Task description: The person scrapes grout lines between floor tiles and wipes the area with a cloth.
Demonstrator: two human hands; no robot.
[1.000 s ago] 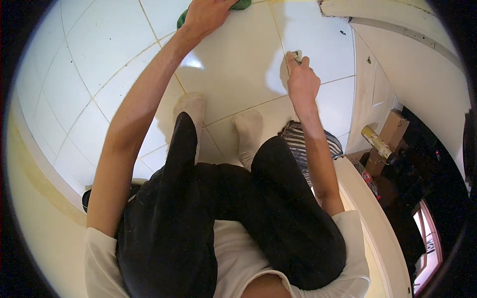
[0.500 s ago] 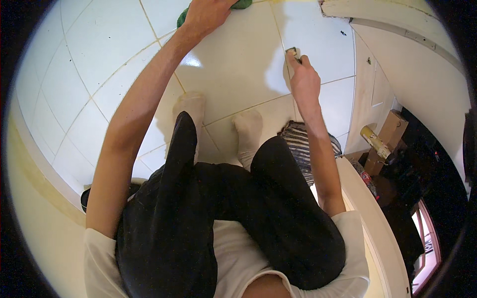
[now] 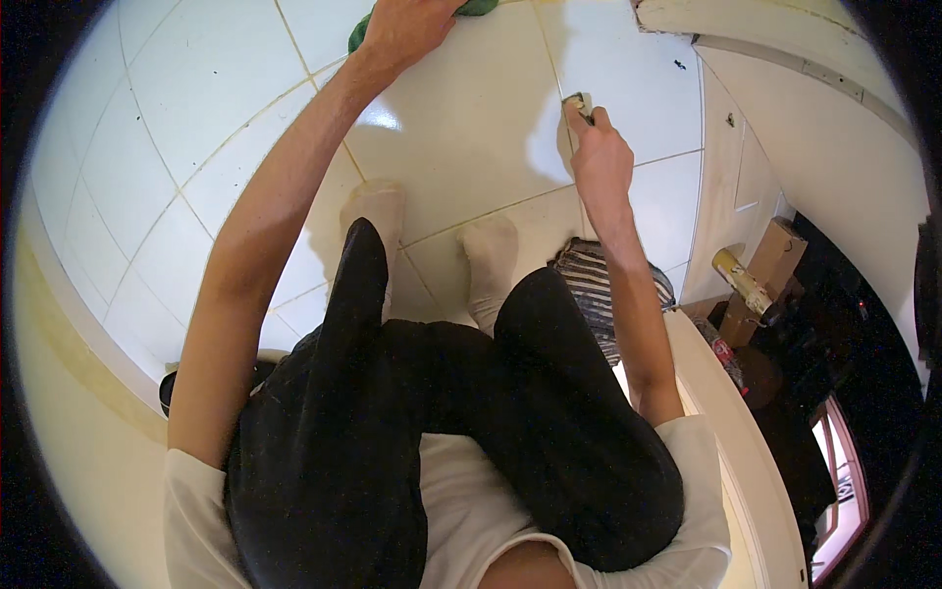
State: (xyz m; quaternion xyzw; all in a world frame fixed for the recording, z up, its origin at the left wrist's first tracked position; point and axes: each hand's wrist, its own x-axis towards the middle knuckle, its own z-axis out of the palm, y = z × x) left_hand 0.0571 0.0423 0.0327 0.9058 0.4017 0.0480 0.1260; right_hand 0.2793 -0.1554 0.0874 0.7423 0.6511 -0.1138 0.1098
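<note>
My left hand (image 3: 410, 31) presses down on a crumpled green cloth (image 3: 361, 35) at the upper edge; the cloth lies on the floor and shows on both sides of the hand. Its fingertips are cut off or hidden. My right hand (image 3: 601, 157) is closed around a small hand tool with a dark handle and a short, pale and dark head (image 3: 577, 101). That head rests at a grout line between the white tiles (image 3: 471, 108). The hand covers most of the tool, so I cannot tell its exact kind.
My socked feet (image 3: 490, 255) stand between my arms. A striped mat (image 3: 592, 290) lies by my right forearm, near a door frame (image 3: 731, 422). At the right are a cardboard box (image 3: 778, 251) and a yellow cylinder (image 3: 738, 278). A dark speck (image 3: 679, 65) lies on a tile.
Both hands stay almost where they were. The right hand and its tool have shifted very slightly at the grout line.
</note>
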